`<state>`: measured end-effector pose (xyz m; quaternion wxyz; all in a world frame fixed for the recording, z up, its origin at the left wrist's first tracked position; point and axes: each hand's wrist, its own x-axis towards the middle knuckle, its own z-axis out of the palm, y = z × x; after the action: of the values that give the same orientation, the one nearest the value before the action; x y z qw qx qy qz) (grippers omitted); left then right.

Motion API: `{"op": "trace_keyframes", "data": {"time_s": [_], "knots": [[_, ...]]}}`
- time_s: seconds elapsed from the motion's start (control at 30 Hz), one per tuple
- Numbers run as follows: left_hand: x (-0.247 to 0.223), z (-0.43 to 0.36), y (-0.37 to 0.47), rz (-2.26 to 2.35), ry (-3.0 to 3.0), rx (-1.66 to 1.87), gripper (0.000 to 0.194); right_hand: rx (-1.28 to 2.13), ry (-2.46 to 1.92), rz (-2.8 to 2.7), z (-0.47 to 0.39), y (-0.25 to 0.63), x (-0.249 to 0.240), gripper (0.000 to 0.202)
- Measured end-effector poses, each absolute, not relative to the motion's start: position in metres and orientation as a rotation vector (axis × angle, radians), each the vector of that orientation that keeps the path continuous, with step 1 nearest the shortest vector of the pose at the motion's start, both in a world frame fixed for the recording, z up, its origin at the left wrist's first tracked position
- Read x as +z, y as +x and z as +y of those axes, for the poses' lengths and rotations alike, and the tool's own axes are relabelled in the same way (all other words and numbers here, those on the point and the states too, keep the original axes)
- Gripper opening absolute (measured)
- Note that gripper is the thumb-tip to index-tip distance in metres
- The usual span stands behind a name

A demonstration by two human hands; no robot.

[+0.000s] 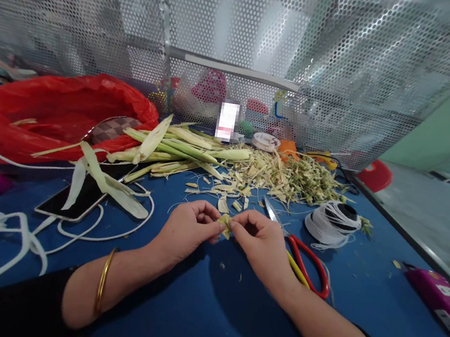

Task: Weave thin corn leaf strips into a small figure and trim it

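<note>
Yellow-green scrap (225,225), probably husk but tiny, is mid-frame, pinched by left hand (189,232) and right hand (261,246). Small bundles (311,180) right of centre look done; long stalks (187,150) left of centre seem left to do.

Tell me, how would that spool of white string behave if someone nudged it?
The spool of white string might roll, since its sides look rounded. Its string is probably floppy, as loose strands droop onto the blue tabletop; those could trail if it's lifted.

Red plastic bag (46,91), dark-screened phone (89,200), white cable (26,243), 2 purple objects (434,295).
</note>
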<state>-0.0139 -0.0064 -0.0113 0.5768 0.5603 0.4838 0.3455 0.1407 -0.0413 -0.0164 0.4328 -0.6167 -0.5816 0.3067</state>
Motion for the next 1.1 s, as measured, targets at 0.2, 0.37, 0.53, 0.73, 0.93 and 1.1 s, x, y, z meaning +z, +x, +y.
{"op": "trace_keyframes", "data": {"time_s": [0.2, 0.37, 0.53, 0.73, 0.93, 1.1], "knots": [[-0.013, -0.007, -0.014, 1.163, 1.372, 0.806, 0.018, 0.619, -1.542, -1.595, -0.041, 0.142, -0.017, 0.014], [-0.013, -0.008, -0.016, 1.178, 1.51, 0.777, 0.016, 0.593, -1.532, -1.632, -0.042, 0.142, -0.017, 0.015], [-0.012, -0.008, -0.017, 1.205, 1.612, 0.765, 0.017, 0.641, -1.537, -1.592, -0.042, 0.142, -0.017, 0.013], [-0.01, -0.008, -0.015, 1.183, 1.525, 0.754, 0.018, 0.847, -1.549, -1.391, -0.043, 0.139, -0.019, 0.011], [-0.006, -0.008, -0.012, 1.178, 1.297, 0.818, 0.016, 0.544, -1.37, -1.626, -0.046, 0.14, -0.023, 0.013], [-0.006, -0.009, -0.011, 1.124, 1.035, 0.829, 0.023, 0.478, -1.268, -1.68, -0.044, 0.142, -0.029, 0.017]]}}
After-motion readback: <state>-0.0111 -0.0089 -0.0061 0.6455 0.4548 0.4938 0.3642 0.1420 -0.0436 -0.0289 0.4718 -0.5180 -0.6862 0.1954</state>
